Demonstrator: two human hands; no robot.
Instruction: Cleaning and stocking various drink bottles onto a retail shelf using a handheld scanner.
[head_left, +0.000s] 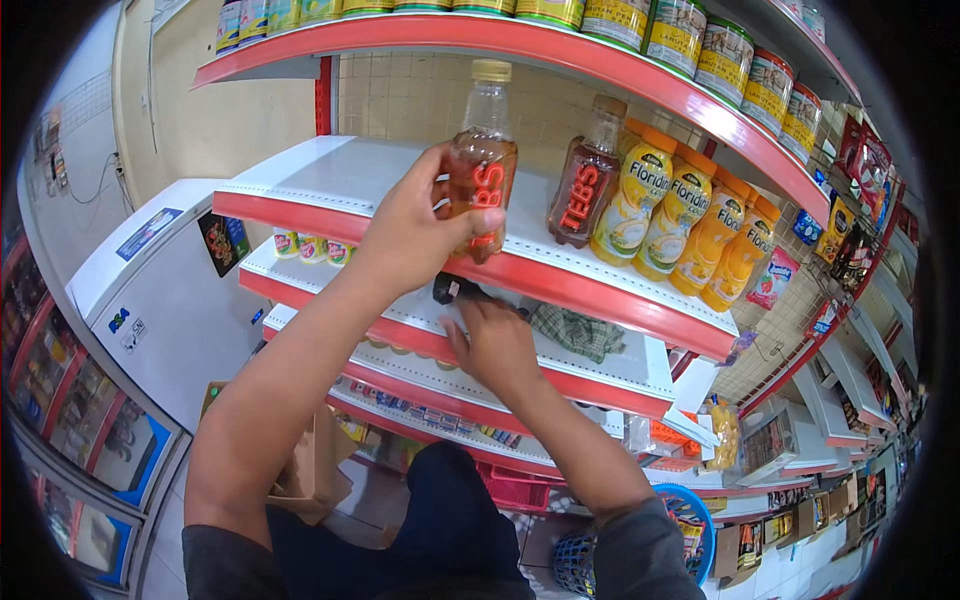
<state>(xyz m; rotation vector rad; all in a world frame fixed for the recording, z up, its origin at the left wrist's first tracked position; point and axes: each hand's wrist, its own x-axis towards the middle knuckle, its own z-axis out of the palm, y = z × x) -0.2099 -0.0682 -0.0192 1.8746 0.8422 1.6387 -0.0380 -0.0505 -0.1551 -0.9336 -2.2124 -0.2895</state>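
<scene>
In my left hand (431, 225) is a clear plastic TEBS bottle (487, 161) of amber drink with a yellow cap, upright in front of the upper shelf (360, 169). On that shelf, a second, darker TEBS bottle (585, 180) stands to the right. Beside it is a row of Floridina bottles (637, 199) with orange caps. My right hand (495, 341) is lower, at the shelf below, with its fingers at a black object (450, 289). Whether they grip it is hidden. A crumpled checked cloth (577, 330) lies on this lower shelf, right of my hand.
Yellow-labelled cans (615, 22) line the shelf overhead. A white chest freezer (172, 300) stands left. An open cardboard box (311, 465) sits on the floor by my legs, a blue basket (694, 525) at lower right. Hanging snack packets (832, 225) are at the right.
</scene>
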